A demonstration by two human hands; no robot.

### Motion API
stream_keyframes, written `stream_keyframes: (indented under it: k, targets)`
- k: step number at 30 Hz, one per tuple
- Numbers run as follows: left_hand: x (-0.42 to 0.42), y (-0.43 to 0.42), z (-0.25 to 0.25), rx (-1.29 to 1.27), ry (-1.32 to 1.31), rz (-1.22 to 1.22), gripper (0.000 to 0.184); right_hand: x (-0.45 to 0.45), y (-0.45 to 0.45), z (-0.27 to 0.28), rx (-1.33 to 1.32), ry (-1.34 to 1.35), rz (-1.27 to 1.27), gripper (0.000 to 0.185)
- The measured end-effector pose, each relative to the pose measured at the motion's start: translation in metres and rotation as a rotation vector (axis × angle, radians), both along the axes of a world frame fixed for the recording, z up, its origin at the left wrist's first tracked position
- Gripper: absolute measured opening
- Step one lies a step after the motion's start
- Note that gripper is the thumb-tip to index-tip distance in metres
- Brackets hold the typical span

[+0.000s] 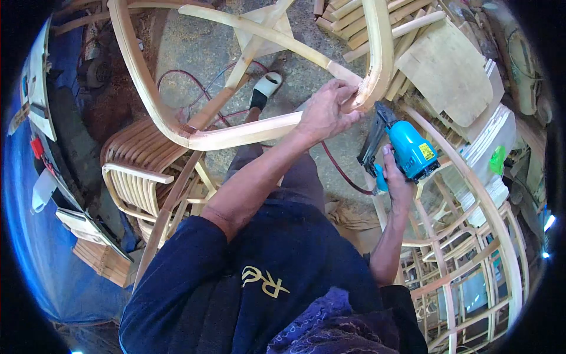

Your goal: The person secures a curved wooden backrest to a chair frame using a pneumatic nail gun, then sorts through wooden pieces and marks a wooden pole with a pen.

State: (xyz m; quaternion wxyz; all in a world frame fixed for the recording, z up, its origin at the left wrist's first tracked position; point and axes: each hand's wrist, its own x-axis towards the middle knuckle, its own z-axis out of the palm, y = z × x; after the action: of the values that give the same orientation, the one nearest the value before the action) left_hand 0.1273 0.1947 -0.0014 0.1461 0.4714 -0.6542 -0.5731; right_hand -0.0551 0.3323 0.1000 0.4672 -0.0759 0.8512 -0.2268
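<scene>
A curved wooden frame (pixel 247 131) with crossed braces is in front of me at the top of the view. My left hand (pixel 329 111) is closed around its near right corner, where a brace meets the curved rail. In my right hand (pixel 398 180) is a teal air nail gun (pixel 410 147), gripped by its handle. Its dark nose points up beside that corner, just right of my left fingers; whether it touches the wood I cannot tell. A red air hose (pixel 339 168) runs toward the bottom of the gun.
Stacked curved wooden pieces (pixel 138 159) stand at left. Wooden strips (pixel 359 23) and flat panels (pixel 451 71) lie at upper right. A large slatted wooden framework (pixel 454 259) occupies the lower right. Hose crosses the floor near my slippered foot (pixel 265 88).
</scene>
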Motion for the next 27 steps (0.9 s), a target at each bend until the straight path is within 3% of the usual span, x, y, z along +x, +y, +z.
stream_keyframes:
  k: [7,11,15,19,25,27]
  targets:
    - [-0.014,0.002,0.005,0.034,-0.072,0.023,0.068,-0.001,0.013,-0.019,-0.066,0.038,0.043,0.035]
    - [-0.028,0.001,0.004,-0.089,-0.150,0.000,0.059,0.003,0.016,-0.027,-0.163,-0.004,0.059,0.025]
    - [-0.043,0.003,0.010,-0.206,-0.186,0.044,0.053,0.001,0.031,-0.043,-0.294,-0.161,-0.098,0.026]
    - [-0.045,0.003,0.008,-0.134,-0.258,0.038,0.055,-0.005,0.044,-0.060,-0.332,-0.267,-0.295,0.029]
    - [-0.050,0.007,0.011,-0.228,-0.256,0.043,0.055,-0.018,0.061,-0.094,-0.452,-0.531,-0.451,0.025]
    - [-0.053,0.007,0.010,-0.195,-0.270,0.048,0.056,-0.017,0.060,-0.106,-0.508,-0.509,-0.429,0.027]
